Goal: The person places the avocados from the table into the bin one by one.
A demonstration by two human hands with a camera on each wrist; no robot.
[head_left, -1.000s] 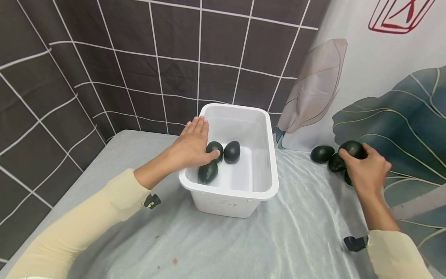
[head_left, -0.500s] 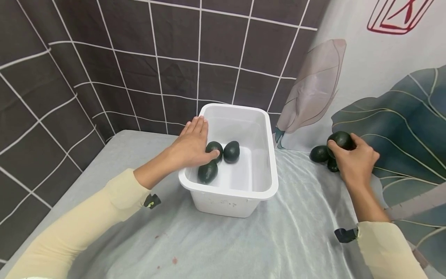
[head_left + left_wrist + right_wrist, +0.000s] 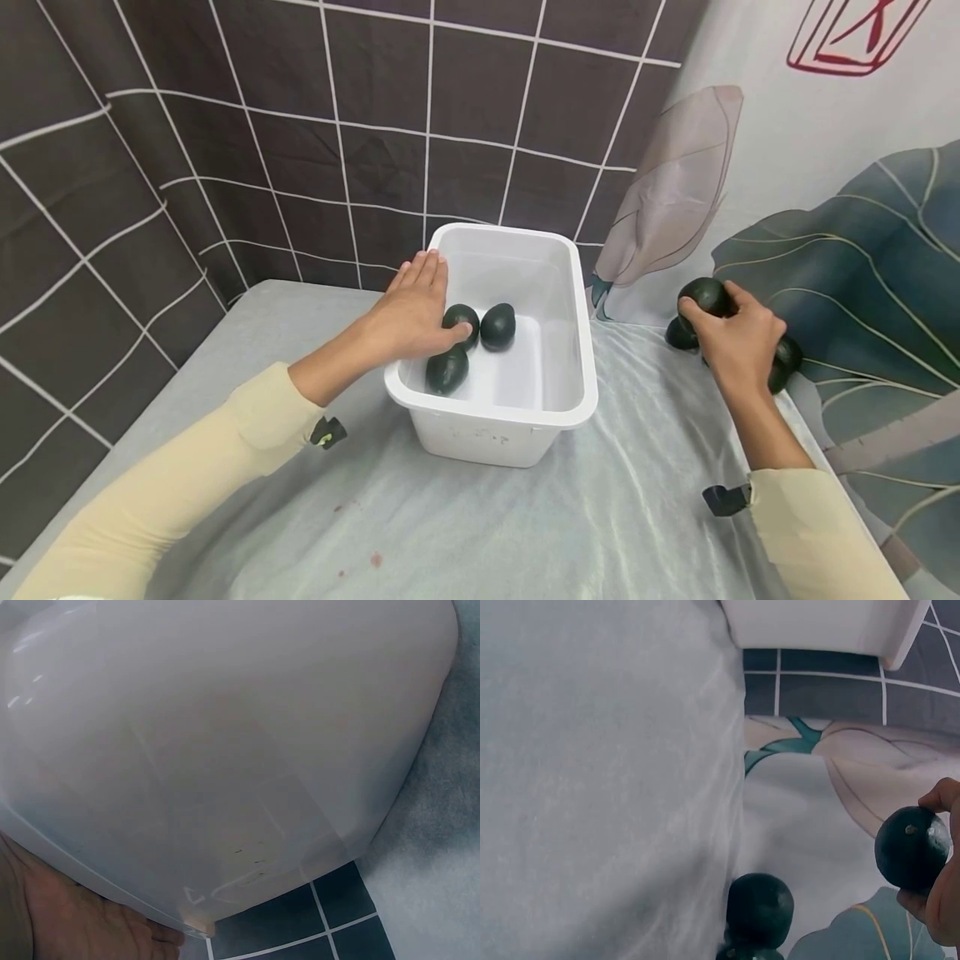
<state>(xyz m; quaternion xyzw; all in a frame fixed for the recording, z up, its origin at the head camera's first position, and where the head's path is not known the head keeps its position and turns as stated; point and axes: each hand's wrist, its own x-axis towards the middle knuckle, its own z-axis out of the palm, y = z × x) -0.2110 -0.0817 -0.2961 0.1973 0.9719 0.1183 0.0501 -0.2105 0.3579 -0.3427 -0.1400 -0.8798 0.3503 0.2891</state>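
Observation:
My left hand (image 3: 412, 312) lies with straight fingers along the left rim of a white plastic tub (image 3: 491, 414), its thumb over the inside. Three dark green avocados sit in the tub; one avocado (image 3: 498, 326) is in the middle, another avocado (image 3: 447, 372) near the front left. To the right, my right hand (image 3: 742, 346) pinches an avocado (image 3: 707, 296) between thumb and fingers. The right wrist view shows this held avocado (image 3: 909, 851) raised apart from the others. Close below that hand are more avocados, including one (image 3: 681, 335) partly hidden and one (image 3: 785, 360) behind the wrist.
A pale grey cloth (image 3: 600, 517) covers the table. Behind the tub hangs a dark curtain (image 3: 375, 167) with white grid lines. At the right, a curtain with a leaf print (image 3: 862, 250) hangs beside the loose avocados.
My right hand, holding the avocado, has moved left and slightly up from the loose avocados, uncovering one behind its wrist. My left hand and the tub have stayed in place.

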